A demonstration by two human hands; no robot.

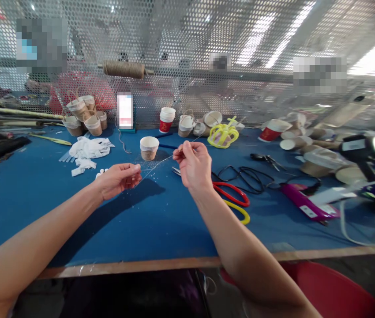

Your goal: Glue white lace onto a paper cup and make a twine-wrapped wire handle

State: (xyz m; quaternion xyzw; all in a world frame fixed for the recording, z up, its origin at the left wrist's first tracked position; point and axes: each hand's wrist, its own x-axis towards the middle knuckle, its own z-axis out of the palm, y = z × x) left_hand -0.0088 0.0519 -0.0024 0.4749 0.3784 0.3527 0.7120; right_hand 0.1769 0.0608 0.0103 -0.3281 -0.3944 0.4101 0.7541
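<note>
Strand (157,165), thin and pale, runs between the hands: the left hand (119,180) pinches it between thumb and fingers, and the right hand (194,165) seems to pinch it likewise, though it is too fine to trace clearly. Just beyond stands a brown-wrapped cup (148,149) on the blue table (174,234). The right hand partly hides scissors (247,199); black cord (253,187) lies further right, white cloth (90,148) at left.

Two bare hands (121,180) (196,165) — one twine spool (123,70), one phone (125,110)
</note>
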